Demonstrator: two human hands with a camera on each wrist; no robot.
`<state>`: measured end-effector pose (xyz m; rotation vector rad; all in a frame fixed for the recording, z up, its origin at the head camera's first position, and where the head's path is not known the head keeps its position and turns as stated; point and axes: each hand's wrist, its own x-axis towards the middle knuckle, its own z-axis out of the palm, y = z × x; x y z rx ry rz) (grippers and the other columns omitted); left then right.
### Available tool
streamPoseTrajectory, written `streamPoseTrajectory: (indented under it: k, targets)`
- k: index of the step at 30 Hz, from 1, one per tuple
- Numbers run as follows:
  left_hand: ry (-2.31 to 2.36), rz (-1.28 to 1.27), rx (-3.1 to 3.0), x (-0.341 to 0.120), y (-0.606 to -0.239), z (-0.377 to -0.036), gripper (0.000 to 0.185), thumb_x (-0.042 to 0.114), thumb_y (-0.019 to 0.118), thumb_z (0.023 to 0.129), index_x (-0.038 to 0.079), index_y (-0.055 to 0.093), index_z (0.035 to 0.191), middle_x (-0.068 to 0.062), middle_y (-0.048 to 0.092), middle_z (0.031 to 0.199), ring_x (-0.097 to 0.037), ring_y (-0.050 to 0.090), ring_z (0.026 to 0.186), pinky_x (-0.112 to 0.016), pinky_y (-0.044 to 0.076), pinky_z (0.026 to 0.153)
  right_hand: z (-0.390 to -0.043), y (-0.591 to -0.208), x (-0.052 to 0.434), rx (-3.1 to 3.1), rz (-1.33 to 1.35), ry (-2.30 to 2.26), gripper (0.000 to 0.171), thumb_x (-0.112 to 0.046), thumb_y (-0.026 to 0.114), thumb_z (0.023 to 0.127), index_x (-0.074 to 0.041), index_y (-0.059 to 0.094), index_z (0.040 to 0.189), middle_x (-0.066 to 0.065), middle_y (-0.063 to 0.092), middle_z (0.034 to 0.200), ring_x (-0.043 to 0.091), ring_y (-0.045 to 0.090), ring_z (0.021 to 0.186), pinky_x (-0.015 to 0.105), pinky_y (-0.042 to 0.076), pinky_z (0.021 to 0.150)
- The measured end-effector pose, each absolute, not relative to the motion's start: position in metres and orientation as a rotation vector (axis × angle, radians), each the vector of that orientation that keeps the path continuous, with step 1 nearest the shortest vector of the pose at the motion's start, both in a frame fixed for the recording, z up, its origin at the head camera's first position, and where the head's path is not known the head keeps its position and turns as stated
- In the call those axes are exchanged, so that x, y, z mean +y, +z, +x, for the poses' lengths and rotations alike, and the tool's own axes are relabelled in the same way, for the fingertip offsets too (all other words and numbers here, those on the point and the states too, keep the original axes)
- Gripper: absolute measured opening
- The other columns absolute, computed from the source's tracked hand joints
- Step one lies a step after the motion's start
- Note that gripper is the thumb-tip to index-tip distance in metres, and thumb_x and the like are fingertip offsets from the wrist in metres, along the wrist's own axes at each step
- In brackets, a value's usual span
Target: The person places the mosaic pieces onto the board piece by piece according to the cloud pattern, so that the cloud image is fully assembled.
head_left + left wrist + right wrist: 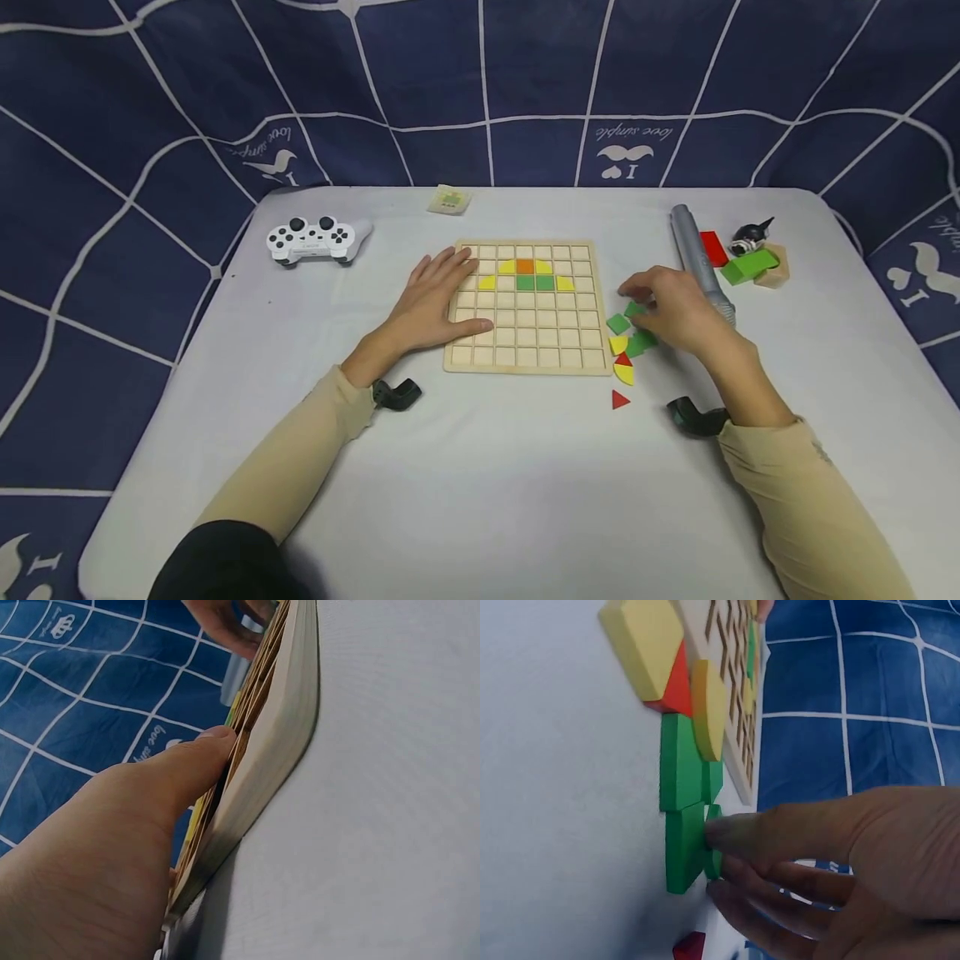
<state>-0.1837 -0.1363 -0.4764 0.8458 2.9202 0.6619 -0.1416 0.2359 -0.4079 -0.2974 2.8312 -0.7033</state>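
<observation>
Green piece [684,847] under right fingertips [724,832]

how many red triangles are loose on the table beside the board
2. One red triangle lies alone nearest the person; the other sits wedged between two yellow pieces by the board's corner. The right hand may hide more.

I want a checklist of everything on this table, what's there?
Surface: white table, flat.
Job's things: wooden grid board with yellow, orange and green tiles in its upper rows; loose green, yellow and red pieces beside its right edge.
Clutter: white game controller, grey cylinder, red and green blocks, small packet.
Grippers: left hand rests flat on the board's left side; right hand pinches a green tile.
Cables: nothing seen.
Surroundings: blue cloth with white lines.
</observation>
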Motion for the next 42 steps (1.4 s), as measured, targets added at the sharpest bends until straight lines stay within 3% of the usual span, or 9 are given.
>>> streamPoseTrajectory:
  k: [7, 14, 28, 42]
  targets:
    - [0.643, 0.840, 2.917, -0.138, -0.477, -0.179, 0.106, 0.070, 0.070, 0.086, 0.012, 0.032, 0.166, -0.008, 0.019, 0.177, -0.030, 0.008, 0.165, -0.054, 0.001, 0.133, -0.142, -0.413, 0.233, 2.897, -0.265, -0.738, 0.038, 0.008, 0.078, 0.083, 0.004, 0.074, 0.121, 0.024, 0.073, 0.113, 0.039, 0.065, 0.104, 0.055, 0.056, 0.091]
    - [0.661, 0.821, 2.931, -0.142, -0.476, -0.175, 0.105, 0.068, 0.071, 0.087, 0.011, 0.032, 0.166, -0.008, 0.020, 0.177, -0.030, 0.009, 0.165, -0.055, 0.001, 0.133, -0.155, -0.412, 0.217, 2.959, -0.414, -0.843, 0.030, 0.003, 0.083, 0.083, 0.000, 0.078, 0.112, 0.019, 0.074, 0.105, 0.035, 0.068, 0.098, 0.053, 0.059, 0.090]
    - [0.657, 0.848, 2.915, -0.139, -0.474, -0.176, 0.103, 0.068, 0.070, 0.089, 0.010, 0.033, 0.166, -0.010, 0.021, 0.176, -0.032, 0.009, 0.165, -0.056, 0.000, 0.133, -0.197, -0.409, 0.130, 2.814, -0.802, -0.912, 0.027, 0.000, 0.084, 0.086, -0.001, 0.079, 0.112, 0.013, 0.074, 0.108, 0.028, 0.069, 0.099, 0.043, 0.061, 0.091]
    - [0.620, 0.868, 2.928, -0.138, -0.472, -0.180, 0.104, 0.070, 0.069, 0.089, 0.012, 0.033, 0.166, -0.008, 0.021, 0.176, -0.032, 0.009, 0.165, -0.057, 0.001, 0.133, -0.205, -0.421, 0.109, 2.792, -0.923, -0.904, 0.024, -0.001, 0.085, 0.087, -0.002, 0.079, 0.111, 0.012, 0.075, 0.106, 0.025, 0.073, 0.093, 0.039, 0.061, 0.085]
